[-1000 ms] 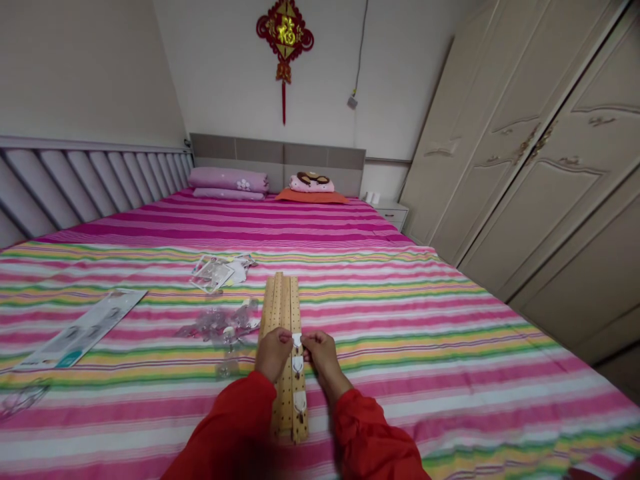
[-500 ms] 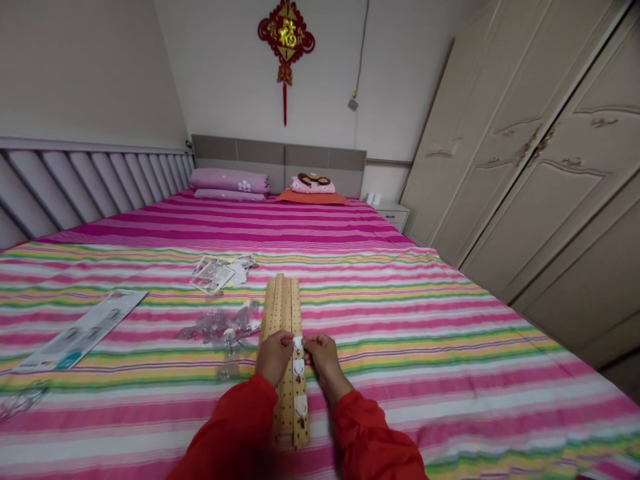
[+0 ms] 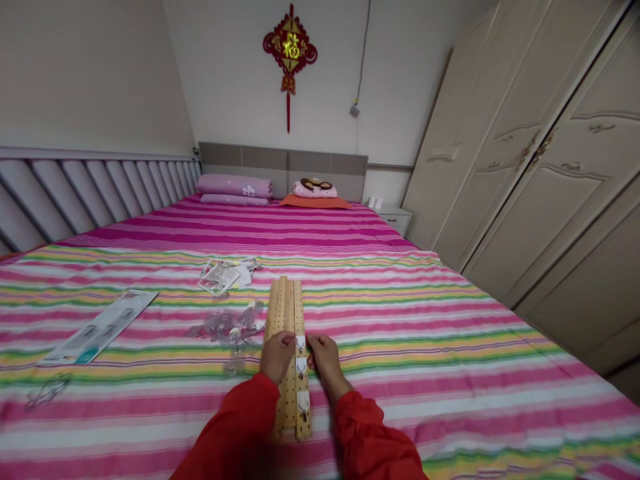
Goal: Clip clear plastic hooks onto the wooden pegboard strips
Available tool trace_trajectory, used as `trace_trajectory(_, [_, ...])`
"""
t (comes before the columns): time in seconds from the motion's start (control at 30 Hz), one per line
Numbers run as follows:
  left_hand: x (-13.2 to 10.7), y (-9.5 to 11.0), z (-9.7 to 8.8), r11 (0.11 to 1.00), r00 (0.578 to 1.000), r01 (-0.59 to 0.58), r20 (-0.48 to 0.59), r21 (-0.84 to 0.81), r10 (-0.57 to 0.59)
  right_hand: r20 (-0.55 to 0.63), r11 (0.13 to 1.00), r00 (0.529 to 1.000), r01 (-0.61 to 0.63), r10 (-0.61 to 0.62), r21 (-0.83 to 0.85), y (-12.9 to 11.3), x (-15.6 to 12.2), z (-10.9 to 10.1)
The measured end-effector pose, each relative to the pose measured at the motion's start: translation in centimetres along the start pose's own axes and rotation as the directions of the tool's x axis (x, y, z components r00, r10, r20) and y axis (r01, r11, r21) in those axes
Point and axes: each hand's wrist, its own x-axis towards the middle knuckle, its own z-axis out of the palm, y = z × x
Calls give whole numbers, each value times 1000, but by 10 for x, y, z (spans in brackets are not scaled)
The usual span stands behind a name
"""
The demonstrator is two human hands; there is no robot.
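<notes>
A bundle of pale wooden strips with rows of holes lies lengthwise in front of me on the bed. Along its right strip sit three white hooks with metal loops; the farthest hook lies between my hands, the middle hook and the nearest hook are below it. My left hand rests over the strips, fingers pinched together at the far hook's left edge. From the right, my right hand has its thumb and curled fingers close by that hook's other edge. Whatever is between the fingertips is too small to make out.
Left of the strips lie clear plastic pieces and some opened packets. Farther left are a long printed card and a thin wire-like loop. Folded bedding lies by the headboard; a wardrobe stands at the right.
The view has shifted slightly, moving the scene a little to the right. My right fingertips appear slightly farther from the far hook; the hooks keep their places on the strip.
</notes>
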Motion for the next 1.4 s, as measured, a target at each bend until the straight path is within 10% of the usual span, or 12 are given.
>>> trace_trajectory(0.77, [-18,3,1,994,996,-82,-11,75,83,47,998,998,-45,44,36,-9,-9,-5])
trace_trajectory(1.03, [-42,9,-3,991,970,-131,201,-29,134,17,999,999,-40,40,15,-10,-29,-26])
trace_trajectory(1.17, [-38,14,-28,989,963,-103,240,-107,126,17,1000,1000,-20,21,-16,-8,-35,-36])
trace_trajectory(1.4, [12,19,-98,976,982,-164,-69,146,175,50,1000,999,-12,12,2,-2,-36,-38])
